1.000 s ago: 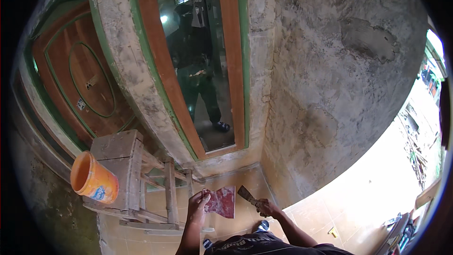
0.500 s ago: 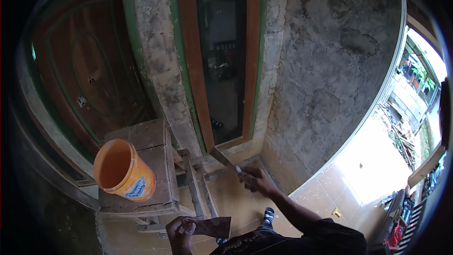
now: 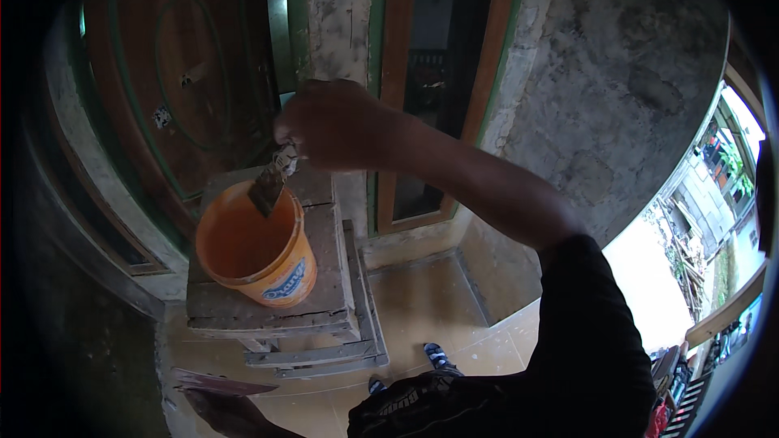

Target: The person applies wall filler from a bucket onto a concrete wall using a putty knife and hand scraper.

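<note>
My right hand (image 3: 337,126) is closed round the pale, wrapped-looking handle of a putty knife (image 3: 266,193). The knife tilts downward, its dark blade at the mouth of an orange plastic bucket (image 3: 284,280), over the far right rim. The bucket stands upright on a worn wooden stand (image 3: 316,314); what lies deep inside is too dark to make out. Low at the left, my left hand (image 3: 217,410) grips a thin, flat, reddish-brown rectangular plate (image 3: 227,384), seen nearly edge-on. Its fingers are mostly hidden beneath the plate.
Behind the stand are a brown door (image 3: 191,73) and a narrow wood-framed window (image 3: 442,73). A rough grey plastered wall (image 3: 625,97) rises to the right. Tiled floor (image 3: 426,296) lies below, with my feet (image 3: 438,357) near the stand. A bench with objects sits at far right.
My right hand has swung left and up with the putty knife, from the window's lower corner to the bucket. My left hand and its plate have moved left. The view has shifted left.
</note>
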Action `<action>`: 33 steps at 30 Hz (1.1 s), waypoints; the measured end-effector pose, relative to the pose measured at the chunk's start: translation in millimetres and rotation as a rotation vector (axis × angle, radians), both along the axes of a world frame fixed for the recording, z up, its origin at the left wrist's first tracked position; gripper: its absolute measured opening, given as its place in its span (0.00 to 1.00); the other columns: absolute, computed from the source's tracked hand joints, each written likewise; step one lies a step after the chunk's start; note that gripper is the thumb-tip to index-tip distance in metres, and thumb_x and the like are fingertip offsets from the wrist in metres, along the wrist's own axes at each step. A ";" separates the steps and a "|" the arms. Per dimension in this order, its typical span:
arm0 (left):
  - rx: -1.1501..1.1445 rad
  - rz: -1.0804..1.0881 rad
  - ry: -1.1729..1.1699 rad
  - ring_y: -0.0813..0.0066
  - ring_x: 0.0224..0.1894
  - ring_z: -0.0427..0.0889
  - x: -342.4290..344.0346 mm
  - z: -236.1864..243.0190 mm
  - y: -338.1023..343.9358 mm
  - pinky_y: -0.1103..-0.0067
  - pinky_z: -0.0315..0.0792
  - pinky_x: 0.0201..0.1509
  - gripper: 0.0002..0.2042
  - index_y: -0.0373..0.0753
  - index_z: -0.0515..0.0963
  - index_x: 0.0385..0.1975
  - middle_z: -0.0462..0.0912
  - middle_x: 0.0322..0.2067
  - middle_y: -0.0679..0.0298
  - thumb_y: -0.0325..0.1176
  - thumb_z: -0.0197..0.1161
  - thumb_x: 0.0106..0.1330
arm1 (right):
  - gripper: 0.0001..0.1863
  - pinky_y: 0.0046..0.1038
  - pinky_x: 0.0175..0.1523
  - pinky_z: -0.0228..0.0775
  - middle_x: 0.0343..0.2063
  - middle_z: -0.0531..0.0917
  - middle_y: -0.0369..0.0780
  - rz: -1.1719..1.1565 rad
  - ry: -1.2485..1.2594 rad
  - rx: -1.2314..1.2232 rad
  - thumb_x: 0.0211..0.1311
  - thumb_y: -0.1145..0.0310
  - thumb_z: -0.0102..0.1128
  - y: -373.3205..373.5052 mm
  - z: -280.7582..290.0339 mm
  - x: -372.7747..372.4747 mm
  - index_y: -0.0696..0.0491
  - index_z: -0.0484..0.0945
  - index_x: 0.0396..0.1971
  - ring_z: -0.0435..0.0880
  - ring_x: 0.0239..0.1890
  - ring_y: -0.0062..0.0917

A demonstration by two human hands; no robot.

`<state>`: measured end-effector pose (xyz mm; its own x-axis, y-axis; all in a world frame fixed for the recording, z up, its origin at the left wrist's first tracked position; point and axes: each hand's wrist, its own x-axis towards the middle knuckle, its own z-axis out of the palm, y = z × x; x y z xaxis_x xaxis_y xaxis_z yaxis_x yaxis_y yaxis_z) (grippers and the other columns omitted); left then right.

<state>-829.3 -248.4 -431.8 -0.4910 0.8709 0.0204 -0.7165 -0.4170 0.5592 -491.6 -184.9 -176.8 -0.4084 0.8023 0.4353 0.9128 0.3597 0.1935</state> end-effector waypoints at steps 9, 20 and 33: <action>-0.063 0.053 0.012 0.66 0.62 0.62 -22.7 13.1 22.3 0.71 0.56 0.65 0.22 0.34 0.62 0.60 0.63 0.60 0.55 0.39 0.46 0.71 | 0.08 0.36 0.42 0.76 0.28 0.83 0.44 -0.010 -0.204 -0.231 0.44 0.72 0.63 67.0 -17.9 -54.1 0.56 0.81 0.27 0.83 0.38 0.34; 0.201 -0.305 -0.007 0.76 0.39 0.78 -7.7 17.0 52.5 0.70 0.55 0.67 0.15 0.34 0.76 0.32 0.81 0.24 0.55 0.40 0.49 0.67 | 0.08 0.35 0.38 0.76 0.27 0.82 0.49 0.133 -0.067 -0.445 0.43 0.72 0.63 64.7 -76.3 -51.8 0.61 0.80 0.25 0.83 0.34 0.39; 0.157 -0.363 0.036 0.82 0.39 0.73 22.4 38.1 56.7 0.82 0.66 0.44 0.12 0.41 0.73 0.44 0.76 0.37 0.68 0.40 0.54 0.67 | 0.07 0.36 0.40 0.74 0.30 0.83 0.46 0.268 -0.153 -0.336 0.46 0.75 0.60 45.2 -77.1 -80.2 0.55 0.83 0.27 0.83 0.37 0.39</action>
<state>-806.9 -191.7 -393.7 -0.1478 0.9728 0.1784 -0.8140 -0.2221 0.5368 -571.8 -139.7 -254.0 -0.6601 0.7461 0.0869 0.7490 0.6451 0.1510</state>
